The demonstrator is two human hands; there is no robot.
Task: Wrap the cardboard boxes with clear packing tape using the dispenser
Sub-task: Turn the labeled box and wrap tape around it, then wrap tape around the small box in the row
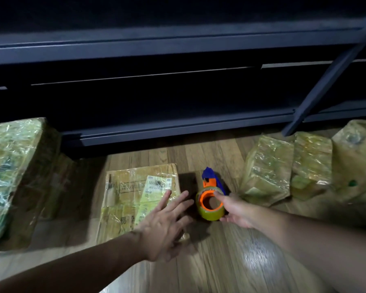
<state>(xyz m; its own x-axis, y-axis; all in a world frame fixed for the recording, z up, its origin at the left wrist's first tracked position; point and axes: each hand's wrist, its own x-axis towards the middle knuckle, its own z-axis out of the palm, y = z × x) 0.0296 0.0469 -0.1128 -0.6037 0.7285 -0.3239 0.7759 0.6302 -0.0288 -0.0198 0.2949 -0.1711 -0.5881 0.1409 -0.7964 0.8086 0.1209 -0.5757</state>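
A flat cardboard box (133,193) with a shipping label and shiny tape lies on the wooden floor in front of me. My left hand (167,223) hovers over its right edge with fingers spread and holds nothing. Just right of the box stands the tape dispenser (211,199): an orange core, a yellowish tape roll and a blue handle. My right hand (237,210) grips the roll from the right, thumb on the orange rim.
A large taped box (11,172) stands at the left. Three taped boxes (268,172) (312,163) (357,159) lean in a row at the right. A dark metal shelf (178,127) runs along the back, with a slanted strut (325,77).
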